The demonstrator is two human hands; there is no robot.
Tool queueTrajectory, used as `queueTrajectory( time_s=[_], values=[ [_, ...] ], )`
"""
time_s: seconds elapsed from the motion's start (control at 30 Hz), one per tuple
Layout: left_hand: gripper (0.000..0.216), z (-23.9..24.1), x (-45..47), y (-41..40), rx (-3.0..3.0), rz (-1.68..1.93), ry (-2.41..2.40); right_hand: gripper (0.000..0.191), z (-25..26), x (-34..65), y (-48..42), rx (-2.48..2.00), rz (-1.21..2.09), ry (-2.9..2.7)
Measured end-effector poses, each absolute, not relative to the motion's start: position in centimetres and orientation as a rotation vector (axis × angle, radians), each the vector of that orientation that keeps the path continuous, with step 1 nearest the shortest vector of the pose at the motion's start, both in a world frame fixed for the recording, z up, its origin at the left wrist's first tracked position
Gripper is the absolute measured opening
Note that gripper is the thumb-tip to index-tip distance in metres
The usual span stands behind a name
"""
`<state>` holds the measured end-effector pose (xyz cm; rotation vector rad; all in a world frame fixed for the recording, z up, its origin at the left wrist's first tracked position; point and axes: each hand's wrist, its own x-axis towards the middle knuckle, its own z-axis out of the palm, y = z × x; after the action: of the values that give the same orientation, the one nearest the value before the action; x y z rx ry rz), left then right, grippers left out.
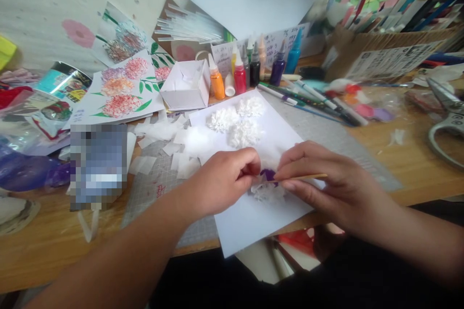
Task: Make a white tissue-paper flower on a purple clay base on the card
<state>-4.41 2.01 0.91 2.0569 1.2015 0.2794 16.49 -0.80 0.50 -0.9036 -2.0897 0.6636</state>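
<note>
My right hand (pixel 319 178) pinches a thin wooden stick (pixel 315 176), whose near end sticks out past the fingers. My left hand (pixel 232 178) is closed, its fingertips close to the stick's far end; what they hold is hidden. Between the two hands shows a dark purple patch (pixel 268 174), its kind unclear. Just below lies a crumpled white paper tuft (pixel 270 193), on the white sheet (pixel 242 227) under both hands. Several more white ruffled paper tufts (pixel 244 133) sit on the upper part of that sheet.
Loose white paper squares (pixel 186 164) lie left of the sheet on a grey cutting mat (pixel 148 207). Behind stand a white box (pixel 186 91) and several paint bottles (pixel 239 75). Flower pictures (pixel 123 91) lean at the left. Pens (pixel 308 99) and scissors (pixel 447 125) lie right.
</note>
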Motion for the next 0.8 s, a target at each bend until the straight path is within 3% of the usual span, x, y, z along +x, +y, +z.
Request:
queueTrajectory(
  time_s=[0.8],
  values=[
    [0.010,0.83,-4.35,1.79,2.141,0.298,1.187,0.011,0.37,16.24,-0.73,-0.872,0.637,-2.131]
  ],
)
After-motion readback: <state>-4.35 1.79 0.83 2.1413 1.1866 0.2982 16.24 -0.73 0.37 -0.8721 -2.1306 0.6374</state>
